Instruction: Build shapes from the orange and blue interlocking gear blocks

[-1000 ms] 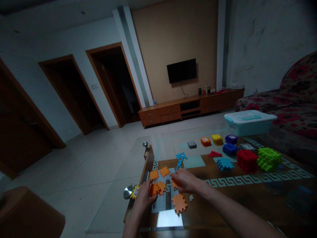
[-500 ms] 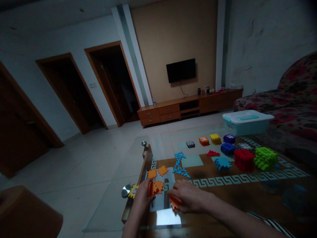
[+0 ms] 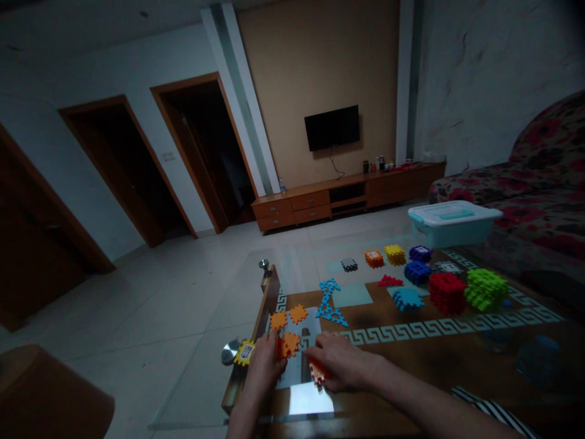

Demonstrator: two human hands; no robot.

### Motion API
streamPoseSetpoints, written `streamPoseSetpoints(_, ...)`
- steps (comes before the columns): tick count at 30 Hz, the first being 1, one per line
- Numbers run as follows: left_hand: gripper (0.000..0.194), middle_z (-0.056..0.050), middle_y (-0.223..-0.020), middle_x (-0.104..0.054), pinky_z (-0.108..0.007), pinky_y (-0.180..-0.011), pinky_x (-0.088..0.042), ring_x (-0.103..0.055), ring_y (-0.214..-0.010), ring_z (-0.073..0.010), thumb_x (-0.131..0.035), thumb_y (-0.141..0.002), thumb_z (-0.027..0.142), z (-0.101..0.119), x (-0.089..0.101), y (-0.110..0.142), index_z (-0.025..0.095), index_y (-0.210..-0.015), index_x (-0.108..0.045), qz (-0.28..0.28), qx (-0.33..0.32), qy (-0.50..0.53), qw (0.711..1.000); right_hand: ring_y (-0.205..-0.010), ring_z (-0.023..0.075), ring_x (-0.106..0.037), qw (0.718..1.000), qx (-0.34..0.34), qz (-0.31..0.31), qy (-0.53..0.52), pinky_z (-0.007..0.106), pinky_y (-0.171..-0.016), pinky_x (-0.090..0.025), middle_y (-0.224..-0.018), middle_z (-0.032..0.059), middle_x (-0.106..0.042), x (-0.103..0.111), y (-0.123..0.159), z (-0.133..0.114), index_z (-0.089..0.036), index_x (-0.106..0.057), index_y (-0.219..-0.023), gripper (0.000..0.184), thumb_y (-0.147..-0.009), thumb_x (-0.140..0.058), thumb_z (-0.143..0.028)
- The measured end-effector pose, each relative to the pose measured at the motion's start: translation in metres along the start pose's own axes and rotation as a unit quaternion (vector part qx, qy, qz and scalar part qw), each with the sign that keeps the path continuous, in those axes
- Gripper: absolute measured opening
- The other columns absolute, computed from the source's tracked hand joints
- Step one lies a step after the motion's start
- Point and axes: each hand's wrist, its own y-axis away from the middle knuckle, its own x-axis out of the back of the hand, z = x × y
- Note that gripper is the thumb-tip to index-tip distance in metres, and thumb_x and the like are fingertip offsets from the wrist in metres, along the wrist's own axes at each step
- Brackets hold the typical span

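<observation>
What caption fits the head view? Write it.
Left hand and right hand hold orange interlocking pieces on a glass-topped table.

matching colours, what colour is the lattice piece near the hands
Light blue lattice piece, clearest in the head view.

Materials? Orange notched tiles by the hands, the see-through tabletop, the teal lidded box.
The orange notched puzzle tiles look like moulded matte plastic: crisp toothed edges, dull surface. The clear glass tabletop shows floor through it, with glints on top. The teal-and-white lidded storage box looks like smooth plastic, though the dim light leaves its finish uncertain.
</observation>
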Motion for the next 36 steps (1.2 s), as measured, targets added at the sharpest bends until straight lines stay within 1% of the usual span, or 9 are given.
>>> streamPoseSetpoints(5,0.061,-0.013,-0.129,-0.059,-0.037,-0.106,-0.038,-0.052,-0.123,-0.0264,-0.058,-0.069,0.016,0.008,0.004,0.004,0.014,-0.129,-0.047,0.006,-0.011,-0.003,1.0,-0.109,0.0352,-0.051,0.999,-0.024,0.011,-0.028,0.047,-0.092,-0.043,-0.118,0.018,-0.057,0.002,-0.004,0.005,-0.018,-0.053,-0.129,0.061,-0.073,-0.075,-0.03)
streamPoseSetpoints(9,0.065,-0.014,-0.134,-0.055,-0.041,-0.109,-0.036,-0.048,-0.126,-0.027,-0.056,-0.068,0.015,0.028,0.0,0.011,0.015,-0.132,-0.045,0.006,-0.086,0.037,0.996,-0.121,0.037,-0.047,0.996,-0.042,-0.001,-0.08,0.048,-0.101,-0.039,-0.131,0.0164,-0.053,0.004,-0.003,0.022,-0.02,-0.043,-0.139,0.09,-0.061,-0.085,-0.03)
streamPoseSetpoints(13,0.068,-0.011,-0.132,-0.056,-0.043,-0.109,-0.035,-0.048,-0.125,-0.0278,-0.057,-0.066,0.013,0.056,-0.004,0.022,0.019,-0.132,-0.047,-0.039,-0.146,0.069,0.986,-0.123,0.0357,-0.047,0.992,-0.072,0.0,-0.101,0.044,-0.1,-0.04,-0.135,0.0154,-0.051,0.007,0.001,0.043,-0.022,-0.041,-0.141,0.1,-0.053,-0.09,-0.025)
streamPoseSetpoints(16,0.067,-0.009,-0.131,-0.055,-0.042,-0.106,-0.036,-0.047,-0.123,-0.0273,-0.054,-0.067,0.012,0.075,-0.002,0.028,0.022,-0.133,-0.047,-0.063,-0.176,0.066,0.98,-0.118,0.0333,-0.052,0.993,-0.079,-0.003,-0.089,0.041,-0.097,-0.043,-0.131,0.0137,-0.055,0.007,0.004,0.053,-0.025,-0.044,-0.138,0.097,-0.052,-0.087,-0.01)
streamPoseSetpoints(20,0.06,-0.008,-0.127,-0.056,-0.039,-0.102,-0.038,-0.048,-0.119,-0.0255,-0.051,-0.07,0.01,0.089,0.002,0.03,0.024,-0.129,-0.049,-0.089,-0.177,0.046,0.979,-0.116,0.031,-0.054,0.994,-0.08,0.018,-0.073,0.04,-0.094,-0.043,-0.127,0.0117,-0.059,0.01,0.008,0.051,-0.026,-0.05,-0.131,0.079,-0.061,-0.073,0.003)
streamPoseSetpoints(23,0.054,-0.008,-0.126,-0.057,-0.04,-0.101,-0.038,-0.049,-0.118,-0.0255,-0.053,-0.074,0.014,0.092,0.002,0.028,0.024,-0.127,-0.051,-0.091,-0.175,0.038,0.98,-0.116,0.0309,-0.053,0.994,-0.085,0.015,-0.062,0.041,-0.093,-0.042,-0.124,0.0119,-0.06,0.018,0.009,0.042,-0.024,-0.052,-0.128,0.068,-0.067,-0.066,0.003)
streamPoseSetpoints(27,0.058,-0.009,-0.13,-0.056,-0.04,-0.102,-0.036,-0.048,-0.12,-0.0261,-0.055,-0.072,0.011,0.09,-0.004,0.023,0.024,-0.129,-0.05,-0.1,-0.171,0.022,0.98,-0.117,0.0317,-0.054,0.994,-0.091,0.003,-0.061,0.042,-0.093,-0.043,-0.122,0.0141,-0.061,0.027,0.009,0.034,-0.021,-0.053,-0.126,0.058,-0.073,-0.065,-0.002)
streamPoseSetpoints(33,0.067,-0.008,-0.135,-0.053,-0.038,-0.105,-0.033,-0.046,-0.123,-0.0271,-0.067,-0.071,0.016,0.089,-0.005,0.024,0.024,-0.134,-0.047,-0.108,-0.149,0.044,0.982,-0.112,0.0316,-0.057,0.995,-0.092,-0.001,-0.048,0.041,-0.091,-0.045,-0.123,0.0141,-0.061,0.027,0.007,0.036,-0.023,-0.054,-0.128,0.07,-0.065,-0.07,0.003)
streamPoseSetpoints(36,0.064,-0.008,-0.137,-0.052,-0.038,-0.107,-0.031,-0.043,-0.127,-0.0265,-0.067,-0.076,0.024,0.082,0.001,0.021,0.023,-0.136,-0.046,-0.075,-0.132,0.052,0.987,-0.111,0.0308,-0.058,0.995,-0.09,0.005,-0.045,0.041,-0.091,-0.046,-0.122,0.0133,-0.063,0.028,0.007,0.04,-0.023,-0.053,-0.13,0.071,-0.066,-0.064,0.007)
